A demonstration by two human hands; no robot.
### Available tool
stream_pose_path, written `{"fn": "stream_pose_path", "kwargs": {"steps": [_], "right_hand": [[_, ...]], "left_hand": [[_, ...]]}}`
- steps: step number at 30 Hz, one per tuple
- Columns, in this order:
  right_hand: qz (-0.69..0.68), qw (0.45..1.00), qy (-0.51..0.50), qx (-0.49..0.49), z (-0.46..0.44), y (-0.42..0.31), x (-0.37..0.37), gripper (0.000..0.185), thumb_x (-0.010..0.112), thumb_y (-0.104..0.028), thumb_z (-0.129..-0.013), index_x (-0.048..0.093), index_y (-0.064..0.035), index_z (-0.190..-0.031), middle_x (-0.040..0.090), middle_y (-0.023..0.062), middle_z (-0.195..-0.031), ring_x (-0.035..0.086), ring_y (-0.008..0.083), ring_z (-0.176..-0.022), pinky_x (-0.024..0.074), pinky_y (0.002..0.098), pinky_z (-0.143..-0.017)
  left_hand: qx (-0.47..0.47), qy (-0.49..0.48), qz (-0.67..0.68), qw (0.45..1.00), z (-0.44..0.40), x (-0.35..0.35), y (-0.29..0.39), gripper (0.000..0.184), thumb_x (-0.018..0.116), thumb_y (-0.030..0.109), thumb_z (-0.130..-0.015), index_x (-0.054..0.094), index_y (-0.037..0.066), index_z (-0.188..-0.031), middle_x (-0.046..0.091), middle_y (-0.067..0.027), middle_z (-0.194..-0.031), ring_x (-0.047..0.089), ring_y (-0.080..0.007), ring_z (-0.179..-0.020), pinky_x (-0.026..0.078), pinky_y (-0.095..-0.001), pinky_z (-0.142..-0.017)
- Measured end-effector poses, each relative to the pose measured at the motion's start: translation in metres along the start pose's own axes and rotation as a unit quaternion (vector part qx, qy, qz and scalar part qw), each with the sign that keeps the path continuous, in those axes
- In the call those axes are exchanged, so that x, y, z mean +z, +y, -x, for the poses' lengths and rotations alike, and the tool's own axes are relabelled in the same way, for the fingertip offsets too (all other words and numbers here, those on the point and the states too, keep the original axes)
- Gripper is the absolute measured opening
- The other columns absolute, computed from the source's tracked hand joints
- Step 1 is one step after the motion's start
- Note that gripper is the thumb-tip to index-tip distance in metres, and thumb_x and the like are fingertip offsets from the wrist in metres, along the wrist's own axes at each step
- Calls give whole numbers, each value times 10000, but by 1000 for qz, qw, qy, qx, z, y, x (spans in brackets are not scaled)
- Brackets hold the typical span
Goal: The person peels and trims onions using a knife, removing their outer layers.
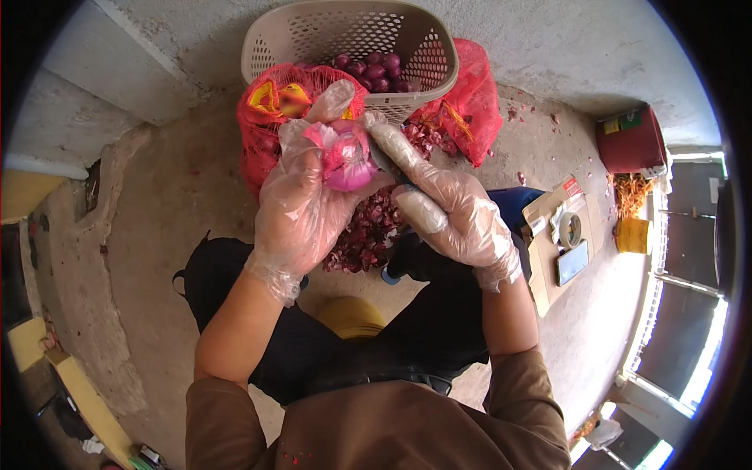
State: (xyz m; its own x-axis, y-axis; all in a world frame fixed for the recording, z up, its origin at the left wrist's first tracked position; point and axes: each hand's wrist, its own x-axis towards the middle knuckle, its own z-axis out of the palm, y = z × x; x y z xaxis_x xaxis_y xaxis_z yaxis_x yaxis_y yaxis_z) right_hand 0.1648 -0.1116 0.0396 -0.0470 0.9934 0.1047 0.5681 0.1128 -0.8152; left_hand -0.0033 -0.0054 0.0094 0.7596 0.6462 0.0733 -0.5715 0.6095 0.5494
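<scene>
Pink-purple round onion (351, 168), held in plastic-gloved left fingers (311, 171), lies just left of the slanting dark-bladed knife (383, 161) gripped by gloved right fingers (405, 154).

You can't read any txt here: the red label (571, 186) on your cardboard (543, 270) & yellow-green label (623, 123) on the red bucket (641, 149) are too sm./blurry.
</scene>
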Motion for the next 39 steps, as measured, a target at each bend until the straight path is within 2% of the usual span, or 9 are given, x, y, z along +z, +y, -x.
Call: {"fn": "stream_pose_path", "kwargs": {"steps": [5,9,14,21,27,30,33,36,39], "right_hand": [[-76,995,21,56,-1,-9,-7,612,550,-150,-928,382,-36,-1505,650,238,-1164,688,316,-936,505,381,-876],[1,998,31,-51,0,4,-2,649,525,-154,-962,271,-101,-1556,506,212,-1422,589,373,-1197,486,397,-957],[-6,999,1,-32,0,1,0,676,518,-189,-962,231,-125,-1570,487,191,-1445,548,441,-1168,486,418,-955],[-20,1000,0,-9,1,1,-1,593,525,-175,-975,338,-112,-1535,508,176,-1433,579,390,-1187,486,380,-965],[-59,997,56,3,0,8,-2,569,535,-182,-984,369,-72,-1517,586,193,-1347,652,303,-1126,478,335,-959],[-110,991,70,43,3,5,-4,577,548,-183,-974,378,-57,-1511,616,204,-1297,659,295,-1101,478,341,-955],[-152,982,51,101,4,-3,-10,589,554,-172,-961,378,-57,-1510,630,210,-1272,646,312,-1147,477,360,-965],[-93,994,39,42,4,4,-9,613,561,-156,-948,359,-60,-1519,647,210,-1244,646,333,-1146,483,365,-957],[-49,999,15,-5,3,5,-6,642,575,-166,-944,333,-76,-1532,658,215,-1207,653,364,-1091,501,375,-919]], "left_hand": [[-11,-11,15,1000,-1,-9,-1,830,695,352,-913,227,78,-1540,426,-84,-1470,462,-248,-1337,452,-521,-1078],[-12,-12,10,1000,-3,-10,2,836,706,348,-905,233,76,-1539,405,-71,-1491,457,-244,-1341,431,-516,-1096],[6,11,-47,999,-2,-4,-2,854,696,384,-906,223,64,-1541,450,-108,-1457,471,-265,-1336,437,-468,-1098],[21,6,-84,996,-3,-2,-2,867,703,413,-895,244,44,-1531,388,-111,-1514,445,-273,-1366,457,-494,-1080],[82,11,-192,978,-5,-4,-8,854,791,278,-839,320,22,-1504,357,-108,-1545,459,-248,-1353,474,-445,-1067],[66,28,-228,971,-4,-6,-3,745,733,-54,-830,386,40,-1482,413,-100,-1509,537,-207,-1238,476,-352,-1047],[78,36,-295,952,-3,3,0,774,751,-84,-799,391,35,-1474,414,-108,-1518,539,-192,-1226,480,-331,-1036],[192,-29,-496,847,-6,-10,-2,782,758,-92,-781,395,23,-1465,412,-121,-1523,541,-201,-1239,470,-343,-1049],[167,-36,-481,860,-4,-15,-6,746,749,-5,-829,368,-10,-1471,341,-138,-1569,483,-236,-1335,428,-354,-1092]]}}
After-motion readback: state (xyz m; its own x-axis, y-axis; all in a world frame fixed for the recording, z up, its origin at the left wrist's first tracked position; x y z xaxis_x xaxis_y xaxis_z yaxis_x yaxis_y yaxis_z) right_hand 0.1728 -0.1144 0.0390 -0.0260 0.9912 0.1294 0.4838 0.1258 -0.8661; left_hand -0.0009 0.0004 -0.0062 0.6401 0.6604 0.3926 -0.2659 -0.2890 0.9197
